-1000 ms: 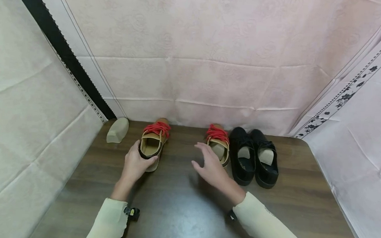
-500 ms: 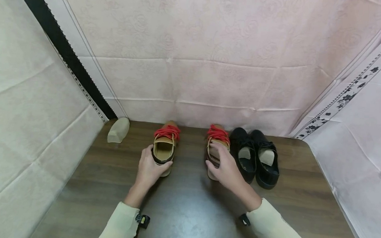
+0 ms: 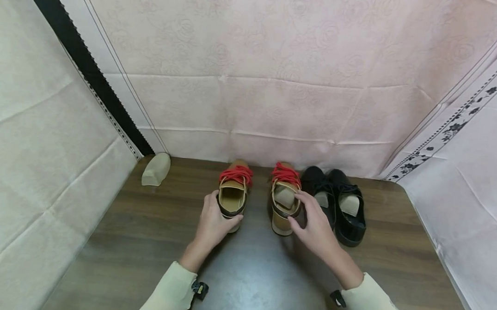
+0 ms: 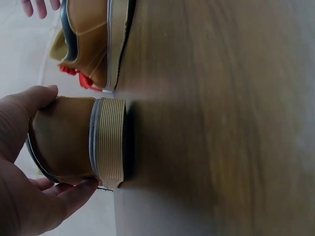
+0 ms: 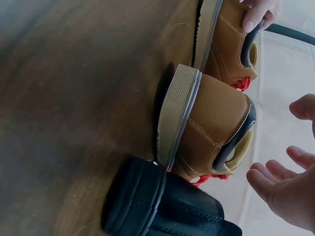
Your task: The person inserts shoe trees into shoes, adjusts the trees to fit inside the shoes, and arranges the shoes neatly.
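Note:
My left hand (image 3: 216, 220) grips a tan shoe (image 3: 232, 198) with red laces by its heel, thumb on one side and fingers on the other. In the left wrist view, a dark strip of shadow runs along the heel's ribbed sole (image 4: 112, 140). Just to its right stands the matching tan shoe (image 3: 282, 221), toe toward the back wall, with a beige insert (image 3: 284, 197) inside. My right hand (image 3: 314, 225) is at this shoe's right side, thumb and fingers spread; in the right wrist view the fingers (image 5: 263, 182) are apart from it.
A pair of black shoes (image 3: 348, 224) with pale inserts stands right of the tan pair, partly behind my right hand. A loose beige insert (image 3: 156, 169) lies at the back left corner of the wooden surface (image 3: 145, 233). Cloth-covered walls (image 3: 250, 109) rise behind and on both sides.
My left hand has brought its tan shoe rightward, closer to the matching one. My right hand has passed from left of the other tan shoe, over it, to its right side.

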Demonstrator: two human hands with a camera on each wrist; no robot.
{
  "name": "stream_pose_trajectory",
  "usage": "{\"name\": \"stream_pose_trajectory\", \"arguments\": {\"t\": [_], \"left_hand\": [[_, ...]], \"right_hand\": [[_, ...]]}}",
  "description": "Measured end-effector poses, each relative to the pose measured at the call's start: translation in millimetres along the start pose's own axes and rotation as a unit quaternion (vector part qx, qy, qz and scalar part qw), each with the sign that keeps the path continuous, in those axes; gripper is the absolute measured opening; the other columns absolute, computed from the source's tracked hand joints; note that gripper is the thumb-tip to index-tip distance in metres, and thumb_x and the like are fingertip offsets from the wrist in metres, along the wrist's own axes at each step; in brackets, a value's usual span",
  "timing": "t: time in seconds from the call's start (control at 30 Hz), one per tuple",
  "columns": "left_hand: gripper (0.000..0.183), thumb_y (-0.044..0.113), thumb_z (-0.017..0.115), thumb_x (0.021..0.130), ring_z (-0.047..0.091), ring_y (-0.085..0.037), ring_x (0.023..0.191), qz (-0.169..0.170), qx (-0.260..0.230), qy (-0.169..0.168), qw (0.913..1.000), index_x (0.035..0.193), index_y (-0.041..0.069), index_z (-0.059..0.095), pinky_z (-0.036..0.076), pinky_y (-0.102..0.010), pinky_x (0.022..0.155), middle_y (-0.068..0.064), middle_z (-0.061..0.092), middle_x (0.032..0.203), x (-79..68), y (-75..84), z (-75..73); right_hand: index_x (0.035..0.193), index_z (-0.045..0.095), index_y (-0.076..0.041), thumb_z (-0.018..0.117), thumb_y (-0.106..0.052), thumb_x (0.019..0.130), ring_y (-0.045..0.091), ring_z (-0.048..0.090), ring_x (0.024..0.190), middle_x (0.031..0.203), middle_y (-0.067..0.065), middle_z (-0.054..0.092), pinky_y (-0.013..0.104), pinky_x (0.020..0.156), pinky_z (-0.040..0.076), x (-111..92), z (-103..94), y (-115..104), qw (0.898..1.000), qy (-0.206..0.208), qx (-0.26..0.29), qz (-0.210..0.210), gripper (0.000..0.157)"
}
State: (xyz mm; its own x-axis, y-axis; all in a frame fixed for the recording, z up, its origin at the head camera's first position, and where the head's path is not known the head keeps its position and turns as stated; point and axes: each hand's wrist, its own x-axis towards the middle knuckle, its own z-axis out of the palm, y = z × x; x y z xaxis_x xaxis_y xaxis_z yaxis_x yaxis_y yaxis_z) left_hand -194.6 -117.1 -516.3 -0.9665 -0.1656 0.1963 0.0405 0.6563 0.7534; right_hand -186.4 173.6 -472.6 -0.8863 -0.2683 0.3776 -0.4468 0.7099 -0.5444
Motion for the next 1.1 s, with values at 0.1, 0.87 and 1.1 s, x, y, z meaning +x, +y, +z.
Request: {"name": "stream_pose_trajectory", "arguments": {"t": [0.1, 0.87, 1.1], "left_hand": [[0.101, 0.035, 0.095, 0.071, 0.059, -0.044, 0.122, 0.007, -0.001, -0.007, 0.9999, 0.148, -0.001, 0.040, 0.051, -0.057, 0.101, -0.022, 0.049, 0.138, 0.6, 3.4, 4.8], [0.099, 0.032, 0.096, 0.067, 0.061, -0.040, 0.116, 0.024, 0.008, 0.012, 0.9996, 0.145, -0.001, 0.044, 0.054, -0.053, 0.098, -0.019, 0.053, 0.133, -28.3, 26.2, 22.5], [0.100, 0.034, 0.097, 0.067, 0.061, -0.039, 0.115, 0.003, 0.006, -0.001, 1.0000, 0.145, 0.000, 0.043, 0.054, -0.052, 0.097, -0.019, 0.052, 0.132, -41.7, 33.9, 21.5]], "right_hand": [[0.146, 0.049, -0.005, 0.078, -0.020, 0.092, 0.035, 0.046, 0.143, 0.156, 0.015, 0.046, 0.060, 0.111, 0.044, -5, -2.0, 2, 1.000, -0.005, -0.003, 0.009, 0.063], [0.148, 0.047, -0.005, 0.079, -0.018, 0.091, 0.035, 0.045, 0.144, 0.157, 0.014, 0.044, 0.058, 0.111, 0.044, -20, -10.2, -1, 1.000, -0.027, -0.007, -0.010, 0.067], [0.148, 0.047, -0.003, 0.078, -0.019, 0.092, 0.034, 0.045, 0.144, 0.156, 0.014, 0.045, 0.058, 0.111, 0.045, -19, -8.1, -4, 0.999, -0.041, -0.003, -0.007, 0.066]]}}
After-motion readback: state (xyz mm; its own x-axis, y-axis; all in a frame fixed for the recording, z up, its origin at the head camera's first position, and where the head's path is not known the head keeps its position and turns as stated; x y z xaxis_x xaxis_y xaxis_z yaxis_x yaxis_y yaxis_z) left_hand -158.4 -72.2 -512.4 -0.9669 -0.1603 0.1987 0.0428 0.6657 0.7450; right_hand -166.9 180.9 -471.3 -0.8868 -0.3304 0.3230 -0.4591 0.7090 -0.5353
